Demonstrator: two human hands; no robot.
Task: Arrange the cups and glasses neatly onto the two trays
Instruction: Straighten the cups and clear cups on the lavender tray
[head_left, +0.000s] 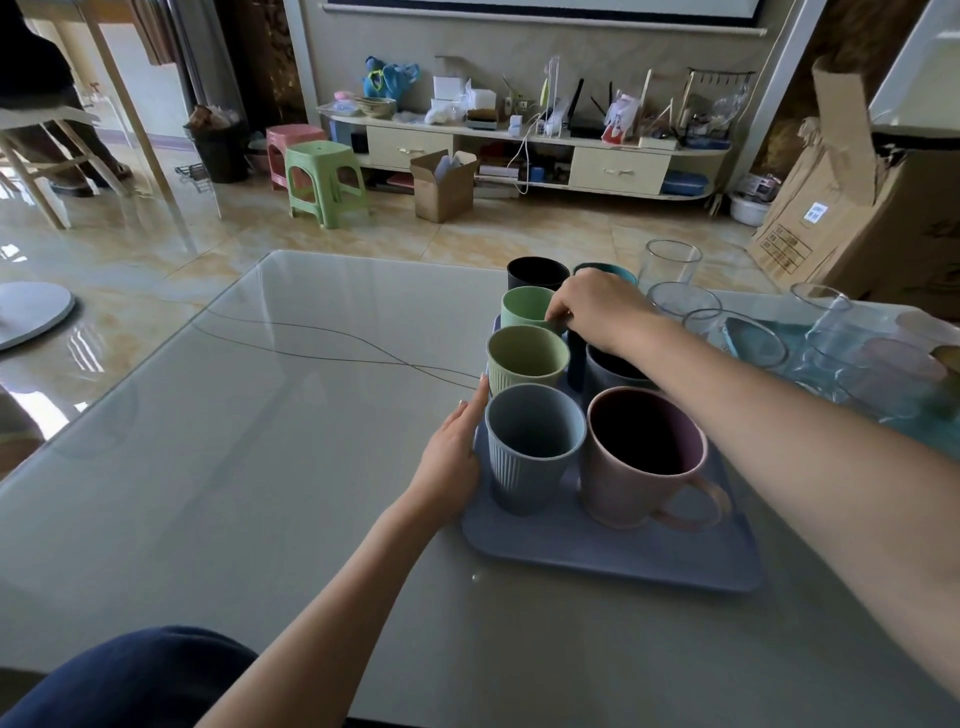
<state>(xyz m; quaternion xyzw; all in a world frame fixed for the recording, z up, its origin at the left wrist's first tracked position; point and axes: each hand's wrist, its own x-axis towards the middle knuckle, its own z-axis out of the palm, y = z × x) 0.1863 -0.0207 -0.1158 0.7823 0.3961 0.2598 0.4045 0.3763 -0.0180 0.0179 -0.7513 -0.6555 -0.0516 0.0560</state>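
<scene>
Table (218, 467): I see a glossy grey top with a thin wire (311, 345) trailing across it toward the cups.
Left hand (452, 457): fingers straight and together, laid flat along the left edge of the blue tray (597, 551), beside the ribbed blue-grey cup (530, 457); it grips nothing.
Blue tray: nearest row holds the ribbed blue-grey cup and, just to its right, the pink mug (644, 462) with its handle pointing right.
Behind these: the olive-green ribbed cup (524, 361), then the light green cup (524, 306), then a black cup (535, 273) farthest off; I cannot tell whether the black one stands on the tray.
Right hand (597, 306): reaching over the cups, fingers curled and pinching the rim of the light green cup.
Under my right forearm: a dark grey mug (608, 371), partly hidden, and a teal cup (608, 270) beyond the hand.
Right side: clear glasses (670, 265) clustered on a second, teal tray (930, 436), close together.
</scene>
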